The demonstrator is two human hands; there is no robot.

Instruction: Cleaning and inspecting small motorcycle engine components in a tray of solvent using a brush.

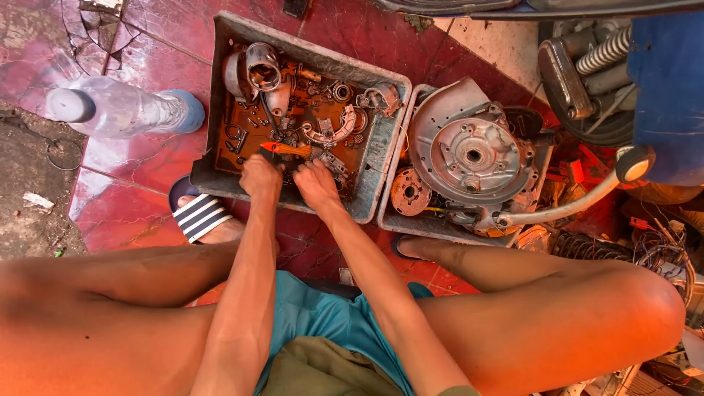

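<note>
Both hands in grey tray (378, 154), centre of frame. Left hand (262, 178) closed on orange-handled tool (287, 149), long axis left-right, just above. Right hand (315, 183) beside, curled among metal parts; grip unclear.

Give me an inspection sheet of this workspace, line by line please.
Surface: red tiled floor, worn and dusty.
Job's things: grey tray of small oily metal parts; orange-handled tool lying in it.
Clutter: second tray holding a round engine casing; plastic bottle on its side.
Hands: left hand and right hand both down in the parts tray; grip cannot be told.
Cables: tangled wires at right.
Surroundings: blue vehicle body, coil spring, striped sandal.
</note>
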